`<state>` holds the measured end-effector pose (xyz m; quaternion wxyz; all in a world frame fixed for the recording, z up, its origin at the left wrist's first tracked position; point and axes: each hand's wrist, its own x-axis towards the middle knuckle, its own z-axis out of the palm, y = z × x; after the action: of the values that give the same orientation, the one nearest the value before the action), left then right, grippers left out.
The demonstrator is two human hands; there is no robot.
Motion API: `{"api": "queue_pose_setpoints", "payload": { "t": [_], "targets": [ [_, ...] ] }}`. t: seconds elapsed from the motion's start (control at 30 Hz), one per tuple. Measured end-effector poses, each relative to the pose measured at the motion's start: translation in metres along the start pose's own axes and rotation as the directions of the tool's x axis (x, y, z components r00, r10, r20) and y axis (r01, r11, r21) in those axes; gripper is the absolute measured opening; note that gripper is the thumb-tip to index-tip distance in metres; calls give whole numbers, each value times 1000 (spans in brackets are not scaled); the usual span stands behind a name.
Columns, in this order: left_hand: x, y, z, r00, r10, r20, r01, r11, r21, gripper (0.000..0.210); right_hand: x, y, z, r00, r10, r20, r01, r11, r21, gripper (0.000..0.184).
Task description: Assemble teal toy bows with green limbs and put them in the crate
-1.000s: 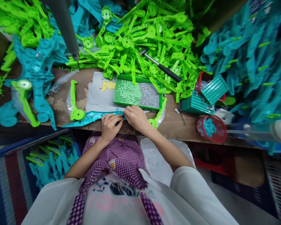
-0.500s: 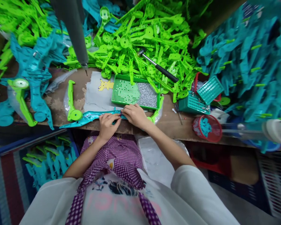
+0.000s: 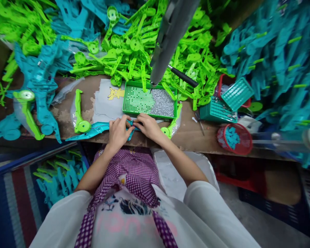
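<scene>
A long turquoise plastic toy part (image 3: 96, 130) lies along the table's front edge, hollow side up around its middle. My left hand (image 3: 119, 132) is closed over that middle, thumb and fingertips pressing on it. Close beside it, my right hand (image 3: 148, 126) pinches the same part with its fingertips; any small piece or wire between them is hidden. Lime-green limbs with clear plastic sheets lie at both ends, a left limb (image 3: 80, 112) and a right limb (image 3: 174, 120). Just behind my hands sits a green tray (image 3: 124, 100) holding small silver screws (image 3: 164, 103).
A grey power screwdriver (image 3: 167, 41) hangs over the tray. Behind are heaped lime-green parts (image 3: 113, 58) and a black-handled hammer (image 3: 184, 76). Right stand a teal basket (image 3: 217, 112) and a red basket (image 3: 244, 143) of turquoise pieces. Turquoise parts (image 3: 38, 75) are piled left.
The hanging screwdriver has swung from the left to above the screw tray. My left hand has moved slightly up and inward over the turquoise part; the right hand stays nearly in place.
</scene>
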<state>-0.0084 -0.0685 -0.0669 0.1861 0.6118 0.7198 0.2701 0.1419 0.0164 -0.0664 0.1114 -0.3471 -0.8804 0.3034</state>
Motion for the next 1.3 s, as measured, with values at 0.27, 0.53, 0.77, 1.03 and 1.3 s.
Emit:
{"api": "queue_pose_setpoints", "payload": {
  "t": [0.27, 0.53, 0.77, 1.03, 1.3],
  "targets": [
    [13, -8, -3, 996, -3, 86, 18, 985, -173, 33, -2, -1, -1, 994, 113, 1, -112, 984, 137, 15],
    [15, -22, -10, 982, 128, 137, -91, 964, -248, 29, -2, -5, -2, 997, 61, 51, -61, 998, 5, 10],
    [27, -14, -7, 970, 147, 195, -146, 989, -18, 23, -1, -1, -4, 997, 33, 69, -40, 993, 110, 9],
    [38, -12, -11, 944, 118, 308, -141, 989, 52, 19, -20, 0, -16, 998, 5, -64, 7, 983, 186, 20],
    [33, -8, -16, 901, 294, 320, -351, 927, 136, 50, -75, 6, -12, 883, 215, -418, -147, 971, 189, 14]
  ]
}}
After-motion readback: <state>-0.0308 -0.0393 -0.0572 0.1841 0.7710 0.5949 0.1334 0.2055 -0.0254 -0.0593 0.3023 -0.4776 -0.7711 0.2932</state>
